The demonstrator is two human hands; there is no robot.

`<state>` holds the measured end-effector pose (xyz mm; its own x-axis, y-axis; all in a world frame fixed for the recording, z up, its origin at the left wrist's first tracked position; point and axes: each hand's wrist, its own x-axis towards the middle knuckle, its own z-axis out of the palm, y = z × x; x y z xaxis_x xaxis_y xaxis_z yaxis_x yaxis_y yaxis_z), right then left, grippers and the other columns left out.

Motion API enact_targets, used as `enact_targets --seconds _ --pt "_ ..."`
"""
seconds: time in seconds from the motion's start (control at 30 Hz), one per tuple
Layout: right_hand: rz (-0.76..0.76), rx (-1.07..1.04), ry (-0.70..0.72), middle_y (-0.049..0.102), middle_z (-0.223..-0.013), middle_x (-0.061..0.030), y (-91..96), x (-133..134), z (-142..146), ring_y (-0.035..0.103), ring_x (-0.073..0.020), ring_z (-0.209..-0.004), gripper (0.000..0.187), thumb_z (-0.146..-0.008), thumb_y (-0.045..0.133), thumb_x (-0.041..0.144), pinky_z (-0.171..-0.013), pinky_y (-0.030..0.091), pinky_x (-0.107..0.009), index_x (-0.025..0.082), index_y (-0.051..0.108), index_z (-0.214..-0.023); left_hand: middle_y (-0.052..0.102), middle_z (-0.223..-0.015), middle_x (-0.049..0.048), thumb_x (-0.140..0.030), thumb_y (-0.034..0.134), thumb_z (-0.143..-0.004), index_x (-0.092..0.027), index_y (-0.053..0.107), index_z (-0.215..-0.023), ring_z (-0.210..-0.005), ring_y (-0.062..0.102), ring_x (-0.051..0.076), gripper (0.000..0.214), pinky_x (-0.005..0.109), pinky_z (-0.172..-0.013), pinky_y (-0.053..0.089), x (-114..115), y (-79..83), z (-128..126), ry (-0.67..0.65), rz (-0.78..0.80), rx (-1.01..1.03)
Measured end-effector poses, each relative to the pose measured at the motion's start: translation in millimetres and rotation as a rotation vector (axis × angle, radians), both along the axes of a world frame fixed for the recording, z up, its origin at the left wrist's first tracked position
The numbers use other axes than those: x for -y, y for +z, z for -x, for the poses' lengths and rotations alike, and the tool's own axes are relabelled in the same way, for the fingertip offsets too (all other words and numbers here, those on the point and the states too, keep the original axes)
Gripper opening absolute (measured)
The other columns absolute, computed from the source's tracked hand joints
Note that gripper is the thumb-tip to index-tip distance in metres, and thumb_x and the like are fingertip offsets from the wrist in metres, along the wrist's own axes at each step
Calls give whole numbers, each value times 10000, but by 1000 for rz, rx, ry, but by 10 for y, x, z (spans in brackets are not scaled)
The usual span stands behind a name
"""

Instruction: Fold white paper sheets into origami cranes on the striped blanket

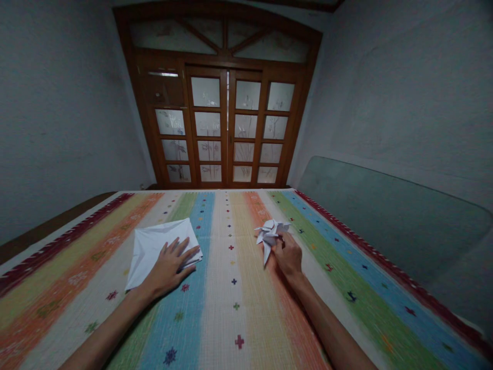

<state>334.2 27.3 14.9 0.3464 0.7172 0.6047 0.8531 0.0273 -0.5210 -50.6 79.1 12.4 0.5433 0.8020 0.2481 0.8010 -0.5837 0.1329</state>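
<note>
A stack of white paper sheets (152,245) lies on the striped cloth at the left, its top sheet creased. My left hand (175,263) rests flat on the stack's right part, fingers spread. To the right, several folded white paper figures (271,231) with pointed tips, which look like origami cranes, are bunched together on the cloth. My right hand (288,254) is at their near right side with its fingers curled in and touching one of them. The fingertips are partly hidden behind the hand and the paper.
A tablecloth (217,308) with coloured stripes and small cross patterns covers the table. Beyond its far edge stands a wooden door (227,133) with glass panes. A pale green panel (385,216) leans along the right wall.
</note>
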Motion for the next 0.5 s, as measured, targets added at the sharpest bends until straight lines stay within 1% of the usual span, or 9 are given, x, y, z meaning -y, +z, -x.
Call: enact_targets --seconds 0.07,0.13,0.17,0.23,0.3,0.37,0.4,0.47,0.5 --pt "-32 -60 87 714 -889 -79 26 21 104 654 -218 -771 224 -877 453 200 -703 502 -309 176 668 -935 449 -1541 100 -481 508 -941 -311 548 -1399 -1427 356 373 490 634 -1158 238 137 46 -113 -26 -63 142" --pt "-79 -209 264 708 -843 -76 45 60 237 646 -216 -725 191 -872 486 250 -660 504 -309 178 661 -890 520 -1471 114 -419 459 -972 -262 548 -1388 -1365 454 312 453 538 -1141 344 327 111 -279 -47 -23 343" --pt "-96 -277 331 706 -841 -78 53 89 312 641 -214 -717 185 -869 495 264 -645 507 -309 181 660 -881 563 -1418 112 -409 442 -981 -255 548 -1379 -1307 514 287 440 489 -1112 400 434 150 -374 -57 31 444" --pt "-70 -364 462 688 -779 -59 69 162 468 620 -193 -643 154 -856 528 278 -577 492 -287 191 655 -844 630 -1310 94 -422 446 -979 -264 597 -1309 -1197 597 264 396 434 -1047 471 647 222 -569 -64 170 608" --pt "-31 -409 571 634 -684 -20 91 254 622 556 -153 -519 130 -845 553 283 -486 447 -256 196 642 -812 665 -1208 89 -460 465 -965 -268 623 -1257 -1024 666 244 383 386 -910 543 828 259 -744 -37 325 754" --pt "6 -441 693 609 -666 -1 118 355 762 542 -131 -482 134 -860 540 268 -463 437 -239 197 632 -792 657 -1159 95 -502 485 -941 -249 622 -1228 -837 684 206 407 343 -768 566 958 241 -876 -20 463 859" --pt "16 -451 746 607 -668 3 131 405 823 562 -129 -498 136 -865 537 254 -481 449 -235 197 628 -782 657 -1098 81 -512 518 -919 -241 612 -1230 -754 670 185 423 327 -717 559 1004 214 -921 2 506 883" --pt "14 -464 822 613 -690 3 151 492 926 587 -126 -526 131 -870 537 223 -509 463 -231 196 626 -778 661 -980 47 -481 617 -857 -234 606 -1216 -677 636 168 436 299 -650 531 1065 142 -971 38 547 897" --pt "8 -465 844 609 -696 4 157 527 967 591 -124 -536 129 -869 537 210 -519 463 -230 194 628 -779 664 -936 36 -449 633 -846 -228 613 -1199 -662 625 166 416 290 -634 517 1084 108 -978 42 555 897"
